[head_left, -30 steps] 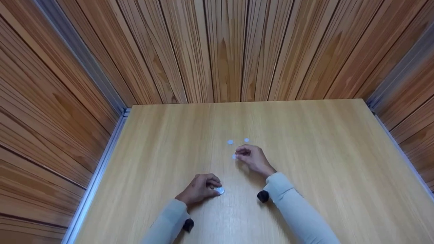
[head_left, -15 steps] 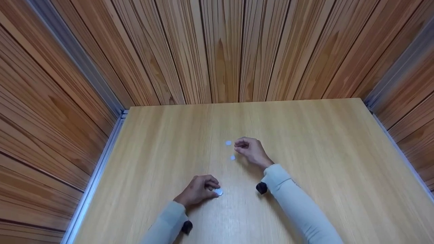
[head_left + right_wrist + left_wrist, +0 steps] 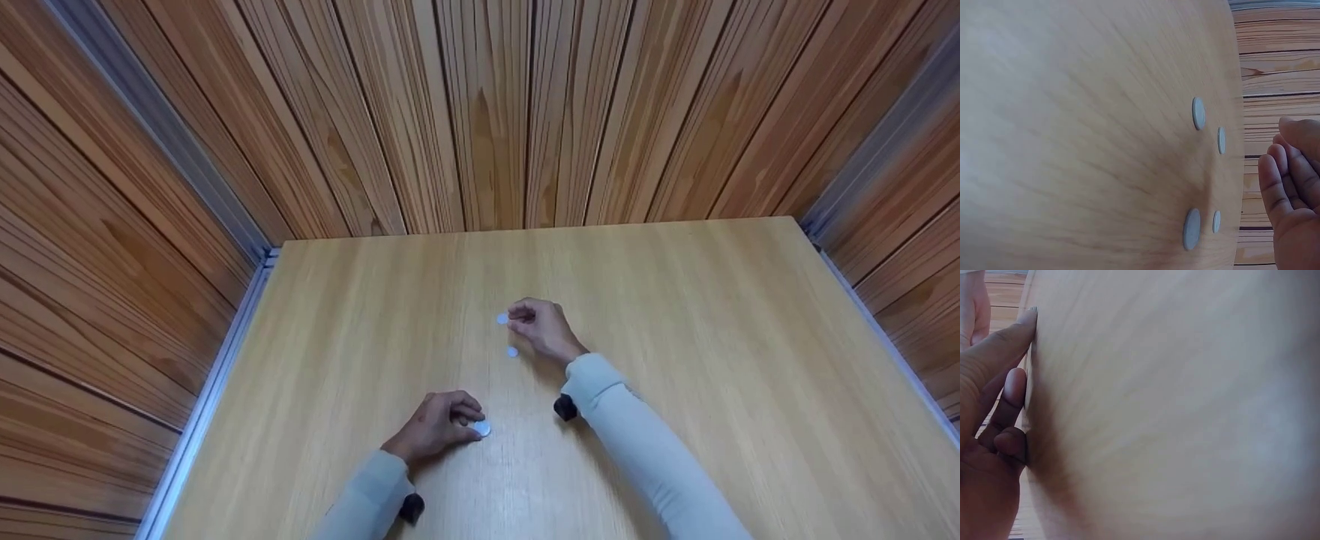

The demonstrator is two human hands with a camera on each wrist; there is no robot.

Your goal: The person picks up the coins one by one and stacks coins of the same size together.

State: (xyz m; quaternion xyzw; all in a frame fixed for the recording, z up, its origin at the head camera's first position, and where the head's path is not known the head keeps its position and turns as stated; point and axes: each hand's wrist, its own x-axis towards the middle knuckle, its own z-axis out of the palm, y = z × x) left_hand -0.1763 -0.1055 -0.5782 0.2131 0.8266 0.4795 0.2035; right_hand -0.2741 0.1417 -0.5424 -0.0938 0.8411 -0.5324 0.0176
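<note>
Pinching a white disc [image 3: 483, 428] by its rim, the left hand [image 3: 433, 424] has its thumb and fingers [image 3: 468, 406] bent, close on the table [image 3: 690, 315]. The right hand [image 3: 544, 328] has its fingers loosely curved, and I see nothing held in it; the fingertips [image 3: 1267, 164] are just beside a second disc [image 3: 502, 319], and a third disc [image 3: 512, 352] lies nearer to the person. In the right wrist view, four discs [image 3: 1198, 113] are lying flat. There is wide room up to the back edge [image 3: 540, 231] and the right edge [image 3: 871, 330] of the table
</note>
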